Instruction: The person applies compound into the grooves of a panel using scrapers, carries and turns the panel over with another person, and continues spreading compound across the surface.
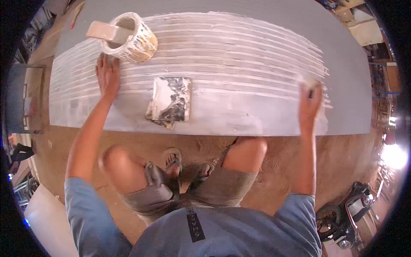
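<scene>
A wide grey panel lies before me, with rows of white paste lines running across it. My left hand rests on it with fingers stretched out, its fingertips at the base of a paste-smeared bucket. Across the bucket's mouth sits a pale flat block. Near the panel's right end, my right hand is closed around a small whitish tool, smeared by motion, whose kind I cannot make out. Between my hands is a square dark board coated partly with white paste; another piece pokes out beneath it.
A brush-like tool with a red tip lies at the far left corner. The panel's near edge runs just in front of my knees. A motorcycle stands at the lower right, and a white sheet lies at the lower left.
</scene>
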The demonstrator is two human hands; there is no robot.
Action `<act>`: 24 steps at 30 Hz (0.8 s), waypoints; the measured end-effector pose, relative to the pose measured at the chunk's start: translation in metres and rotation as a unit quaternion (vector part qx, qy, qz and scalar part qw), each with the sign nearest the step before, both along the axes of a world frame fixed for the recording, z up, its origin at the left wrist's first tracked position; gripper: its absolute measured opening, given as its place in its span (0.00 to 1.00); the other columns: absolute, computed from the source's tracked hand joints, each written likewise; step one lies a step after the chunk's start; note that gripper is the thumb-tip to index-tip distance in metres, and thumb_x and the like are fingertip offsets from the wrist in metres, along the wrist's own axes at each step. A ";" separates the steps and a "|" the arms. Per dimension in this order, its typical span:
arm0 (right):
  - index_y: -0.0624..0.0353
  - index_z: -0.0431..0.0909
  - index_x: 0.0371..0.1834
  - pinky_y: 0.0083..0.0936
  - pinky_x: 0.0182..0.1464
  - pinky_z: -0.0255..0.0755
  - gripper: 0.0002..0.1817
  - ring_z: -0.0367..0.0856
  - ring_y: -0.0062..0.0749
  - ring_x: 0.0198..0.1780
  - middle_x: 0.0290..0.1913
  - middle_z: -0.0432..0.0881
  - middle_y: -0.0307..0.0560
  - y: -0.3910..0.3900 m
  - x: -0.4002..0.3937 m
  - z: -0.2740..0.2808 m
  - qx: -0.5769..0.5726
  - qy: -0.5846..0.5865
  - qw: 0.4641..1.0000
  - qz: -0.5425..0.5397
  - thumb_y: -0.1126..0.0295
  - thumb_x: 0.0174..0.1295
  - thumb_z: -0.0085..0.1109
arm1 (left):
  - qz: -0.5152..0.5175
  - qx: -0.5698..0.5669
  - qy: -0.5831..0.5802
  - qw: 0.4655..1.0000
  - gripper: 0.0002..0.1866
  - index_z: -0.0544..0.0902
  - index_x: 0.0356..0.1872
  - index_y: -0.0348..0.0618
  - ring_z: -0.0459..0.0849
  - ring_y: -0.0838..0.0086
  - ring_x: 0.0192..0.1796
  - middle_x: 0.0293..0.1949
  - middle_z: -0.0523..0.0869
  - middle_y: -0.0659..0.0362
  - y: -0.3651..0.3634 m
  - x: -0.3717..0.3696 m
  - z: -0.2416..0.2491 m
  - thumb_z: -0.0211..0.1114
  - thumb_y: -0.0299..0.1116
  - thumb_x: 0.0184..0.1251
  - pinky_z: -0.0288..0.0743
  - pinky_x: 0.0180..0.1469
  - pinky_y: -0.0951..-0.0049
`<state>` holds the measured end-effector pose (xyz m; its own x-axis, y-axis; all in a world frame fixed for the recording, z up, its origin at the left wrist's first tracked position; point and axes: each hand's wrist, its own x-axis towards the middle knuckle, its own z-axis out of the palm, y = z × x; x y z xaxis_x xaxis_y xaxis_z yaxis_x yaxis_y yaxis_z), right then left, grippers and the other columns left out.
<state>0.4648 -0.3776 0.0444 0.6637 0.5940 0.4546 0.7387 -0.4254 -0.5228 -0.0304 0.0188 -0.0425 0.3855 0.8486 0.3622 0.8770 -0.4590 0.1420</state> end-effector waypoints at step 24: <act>0.65 0.67 0.71 0.55 0.73 0.57 0.42 0.64 0.63 0.73 0.73 0.65 0.65 0.094 -0.253 -0.039 -0.041 -0.046 0.928 0.368 0.40 0.66 0.58 | 0.060 -0.127 -0.122 0.983 0.34 0.59 0.75 0.34 0.48 0.49 0.80 0.77 0.56 0.41 -0.042 0.030 0.062 0.49 0.48 0.77 0.37 0.81 0.49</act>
<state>0.2121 -0.2832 0.0054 0.0258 0.9056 0.4233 0.8847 0.1764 -0.4315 -0.0003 -0.0233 0.0191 0.2052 0.9575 0.2028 0.8479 -0.2774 0.4518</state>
